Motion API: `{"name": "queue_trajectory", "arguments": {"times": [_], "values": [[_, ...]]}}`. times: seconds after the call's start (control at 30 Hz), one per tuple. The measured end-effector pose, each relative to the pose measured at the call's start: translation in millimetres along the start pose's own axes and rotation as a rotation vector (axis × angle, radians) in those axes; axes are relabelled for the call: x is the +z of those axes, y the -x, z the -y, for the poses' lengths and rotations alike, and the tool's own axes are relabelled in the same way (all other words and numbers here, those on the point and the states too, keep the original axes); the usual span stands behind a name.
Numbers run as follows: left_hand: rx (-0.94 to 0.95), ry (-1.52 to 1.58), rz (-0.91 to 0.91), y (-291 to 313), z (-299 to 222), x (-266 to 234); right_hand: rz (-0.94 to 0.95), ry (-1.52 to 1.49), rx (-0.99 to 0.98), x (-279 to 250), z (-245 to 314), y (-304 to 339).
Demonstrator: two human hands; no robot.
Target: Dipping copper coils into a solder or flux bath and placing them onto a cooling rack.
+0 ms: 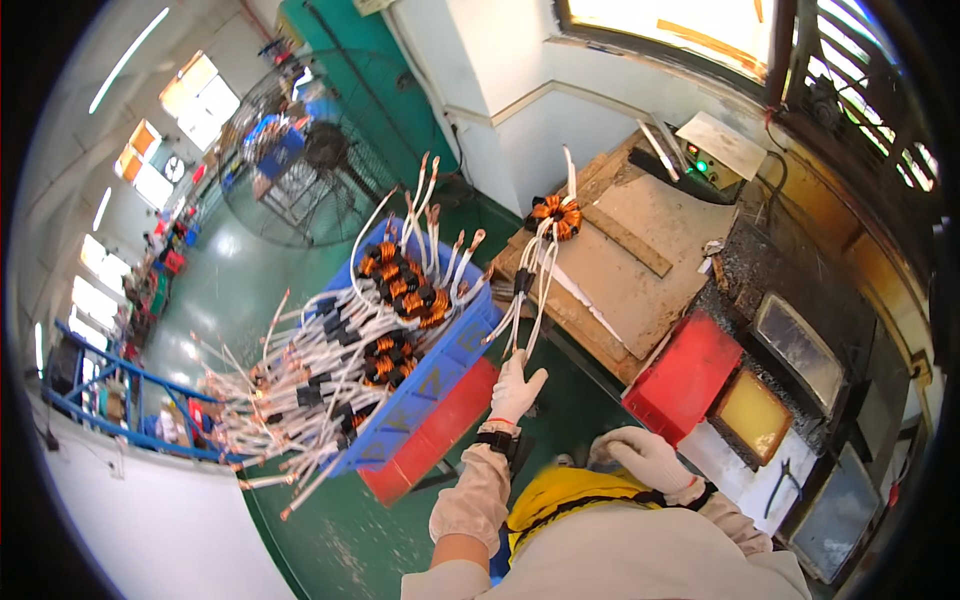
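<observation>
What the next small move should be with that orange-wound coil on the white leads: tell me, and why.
Probably raise the right hand to support the coil: the left hand alone grips its white leads, the coil is at their far end by the brown board, and nothing shows in the right hand.

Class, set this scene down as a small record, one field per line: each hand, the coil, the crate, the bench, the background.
Left hand: white-gloved, gripping white wires
Right hand: white-gloved, beside the yellow cloth at the waist; palm hidden
Coil: orange and black, on those wires, at the bench's edge; contact unclear
Crate: blue, filled with more wired coils
Bench: bears a wooden strip
Right side: red tray, pliers
Background: large fan, green floor
</observation>
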State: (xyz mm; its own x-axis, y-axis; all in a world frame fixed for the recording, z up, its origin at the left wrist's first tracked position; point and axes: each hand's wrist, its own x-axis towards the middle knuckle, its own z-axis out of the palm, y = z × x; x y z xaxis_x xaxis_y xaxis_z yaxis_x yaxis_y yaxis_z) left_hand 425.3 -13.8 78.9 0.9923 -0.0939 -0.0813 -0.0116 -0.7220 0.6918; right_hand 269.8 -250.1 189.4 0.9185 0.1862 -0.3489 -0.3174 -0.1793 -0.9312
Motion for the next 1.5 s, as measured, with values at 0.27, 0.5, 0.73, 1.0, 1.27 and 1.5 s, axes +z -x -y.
{"name": "queue_trajectory", "arguments": {"times": [0.27,0.5,0.73,1.0,1.27,1.5], "values": [[-0.011,-0.115,-0.034,-110,4,20,-0.131,-0.324,0.034,-10,4,-19],[-0.073,-0.221,0.08,-160,29,38,-0.158,-0.095,0.125,20,9,-69],[-0.323,-0.058,0.483,-176,46,29,-0.184,-0.461,0.291,37,-14,-169],[-0.41,0.52,0.668,-139,16,13,-0.295,-0.146,0.247,57,-18,-247],[0.216,-0.333,0.941,-117,-33,7,-0.262,-0.974,0.252,50,-50,-245],[0.601,-0.525,1.161,-156,-87,-16,-0.381,-0.342,0.277,46,-79,-238]]}}
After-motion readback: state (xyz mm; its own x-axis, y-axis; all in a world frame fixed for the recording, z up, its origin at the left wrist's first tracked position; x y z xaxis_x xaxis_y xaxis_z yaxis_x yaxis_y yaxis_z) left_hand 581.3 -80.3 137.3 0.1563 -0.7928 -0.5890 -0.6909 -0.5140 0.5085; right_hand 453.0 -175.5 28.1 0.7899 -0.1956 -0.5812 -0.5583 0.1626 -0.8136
